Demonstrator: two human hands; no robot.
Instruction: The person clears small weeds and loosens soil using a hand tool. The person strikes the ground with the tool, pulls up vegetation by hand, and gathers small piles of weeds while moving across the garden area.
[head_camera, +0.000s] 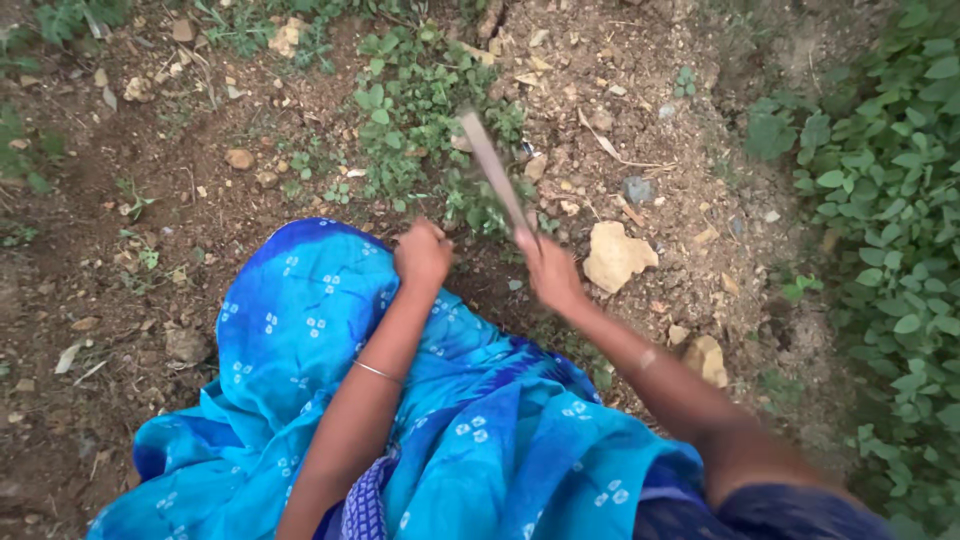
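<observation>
Two hands at frame centre, near each other but apart. Right hand (553, 272) clamped on handle of a thin blade tool (494, 172), motion-blurred, slanting up-left over a weed patch (415, 120) in upper centre. Left hand (422, 254) closed in a fist at the weeds' lower edge; can't tell what it holds. Bright blue dotted cloth (300, 340) fills lower centre. Pale stone (616, 256) just right of the right hand.
</observation>
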